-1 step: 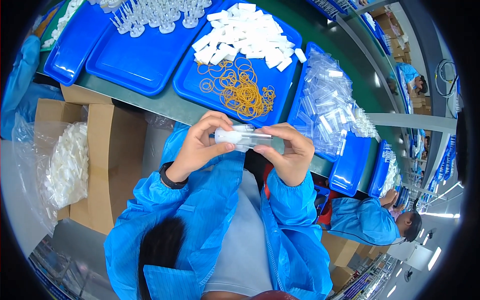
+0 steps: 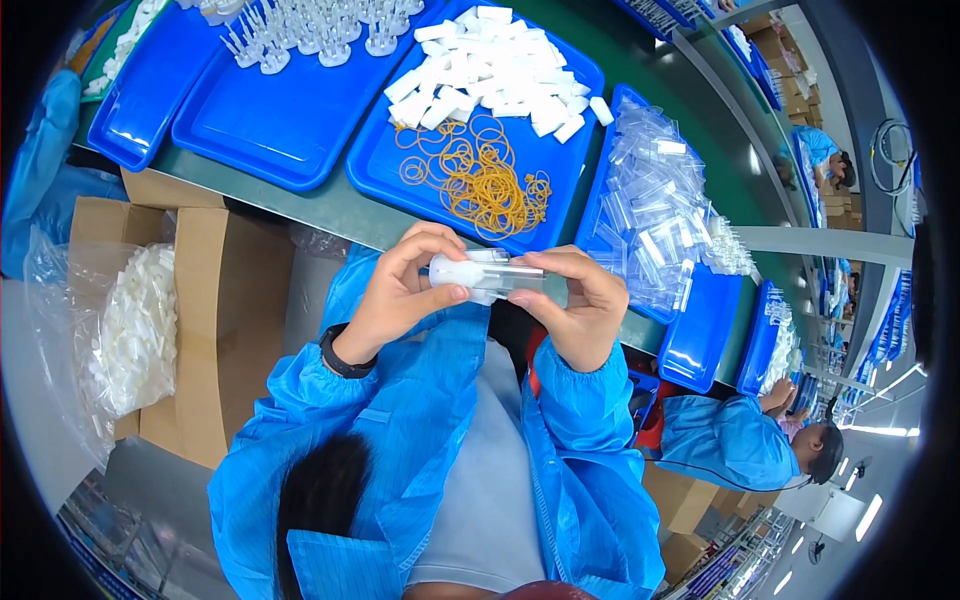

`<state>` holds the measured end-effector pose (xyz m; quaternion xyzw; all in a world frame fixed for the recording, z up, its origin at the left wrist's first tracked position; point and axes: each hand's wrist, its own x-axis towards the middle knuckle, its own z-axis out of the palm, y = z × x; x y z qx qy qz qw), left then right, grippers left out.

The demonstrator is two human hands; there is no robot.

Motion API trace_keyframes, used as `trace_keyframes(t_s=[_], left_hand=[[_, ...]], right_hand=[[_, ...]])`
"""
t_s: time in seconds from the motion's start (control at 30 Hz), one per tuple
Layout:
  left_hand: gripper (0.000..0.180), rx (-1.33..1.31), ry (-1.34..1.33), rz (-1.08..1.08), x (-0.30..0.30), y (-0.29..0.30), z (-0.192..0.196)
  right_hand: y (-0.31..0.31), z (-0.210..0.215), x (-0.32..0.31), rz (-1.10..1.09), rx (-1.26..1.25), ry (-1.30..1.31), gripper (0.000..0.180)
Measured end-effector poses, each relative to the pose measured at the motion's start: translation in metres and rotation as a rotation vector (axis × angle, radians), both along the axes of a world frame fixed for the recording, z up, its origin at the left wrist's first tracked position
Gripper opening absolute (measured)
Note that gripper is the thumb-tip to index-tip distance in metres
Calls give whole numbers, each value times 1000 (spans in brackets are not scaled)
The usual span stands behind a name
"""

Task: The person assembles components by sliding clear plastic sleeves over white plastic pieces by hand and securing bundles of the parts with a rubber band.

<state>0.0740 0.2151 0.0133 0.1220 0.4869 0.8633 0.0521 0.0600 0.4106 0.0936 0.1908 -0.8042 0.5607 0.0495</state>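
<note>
In front of my chest, my left hand is closed round a white plastic part with a rounded end. My right hand pinches a clear plastic tube between thumb and fingers. Tube and white part lie in one line and meet between the hands; my fingers hide part of the join. Just beyond them, a blue tray carries a heap of orange rubber bands and a pile of white blocks.
Clear plastic pieces fill a tray at right. White pronged parts stand behind a blue tray at left. A cardboard box and a bag of white pieces are left of me. A co-worker sits at right.
</note>
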Motion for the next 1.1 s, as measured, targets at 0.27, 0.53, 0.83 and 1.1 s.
trace_keyframes(t_s=[0.27, 0.53, 0.83, 1.1], left_hand=[[16, -138, 66, 112, 0, 4, 6], [17, -287, 45, 192, 3, 5, 10], [39, 144, -269, -84, -3, -20, 3], [36, 452, -435, -253, -1, -23, -18]], right_hand=[[-3, -15, 6, 0, -262, -126, 35], [-12, -27, 6, -77, -292, -71, 34], [11, 0, -13, 140, 245, 306, 31], [10, 14, -13, 195, 410, 466, 32]])
